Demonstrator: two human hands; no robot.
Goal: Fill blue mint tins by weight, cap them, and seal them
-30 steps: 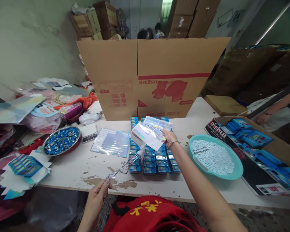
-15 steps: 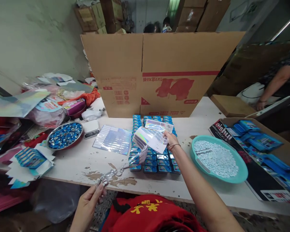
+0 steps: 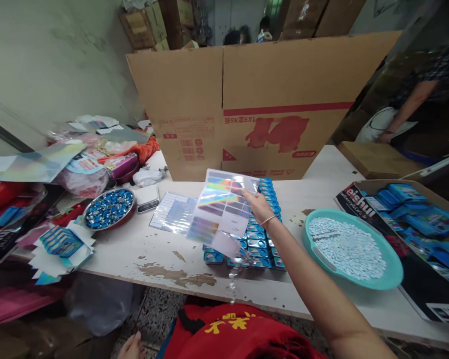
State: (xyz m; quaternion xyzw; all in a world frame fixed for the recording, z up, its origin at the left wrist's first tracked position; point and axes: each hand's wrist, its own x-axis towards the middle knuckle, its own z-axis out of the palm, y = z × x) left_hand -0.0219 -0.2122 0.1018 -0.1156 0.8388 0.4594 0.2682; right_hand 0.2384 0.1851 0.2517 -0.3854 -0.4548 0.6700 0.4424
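Note:
My right hand (image 3: 258, 205) pinches the right part of a shiny holographic sticker sheet (image 3: 213, 204) and holds it over rows of small blue tins (image 3: 257, 244). A clear, crinkled plastic strip (image 3: 232, 284) hangs from the sheet's lower end towards the table's front edge. Low in the picture, below the table edge, my left hand (image 3: 132, 346) shows only in part; its fingers are bent and what they hold, if anything, cannot be made out. Another stack of silvery sheets (image 3: 173, 213) lies flat to the left of the tins.
A metal bowl of blue caps (image 3: 109, 208) and a small scale (image 3: 148, 198) are at left. Behind stands a large cardboard box (image 3: 284, 89). A teal basin of white pellets (image 3: 392, 269) is at right, beside a carton of blue packs (image 3: 415, 204). A person's arm (image 3: 411, 107) shows beyond.
The sheet in my right hand has opened out flatter. My left hand has let go of the plastic strip and dropped down, mostly out of the picture. The view has shifted slightly.

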